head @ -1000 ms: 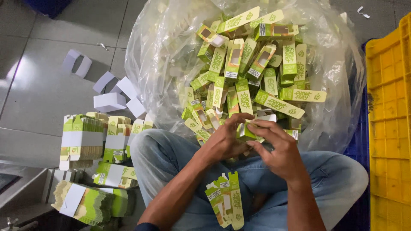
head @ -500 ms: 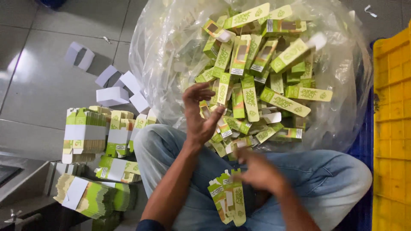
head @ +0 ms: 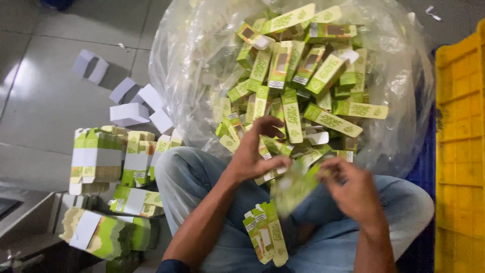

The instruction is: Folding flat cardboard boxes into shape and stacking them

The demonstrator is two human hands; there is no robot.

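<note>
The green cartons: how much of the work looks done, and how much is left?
Done: many folded-up green cartons fill the clear plastic bag. In hand: a blurred flat carton between the left hand and right hand. Left: a few flats on the lap and banded flat stacks on the floor.

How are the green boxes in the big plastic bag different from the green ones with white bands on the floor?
The green cardboard boxes in the clear plastic bag lie loose, pointing every way; the banded bundles of flat green cartons sit in neat stacks. The bag's boxes look folded into shape, some showing window holes, while the bundled cartons are pressed flat and held by white paper bands. Both share the same green-and-cream pattern.
</note>
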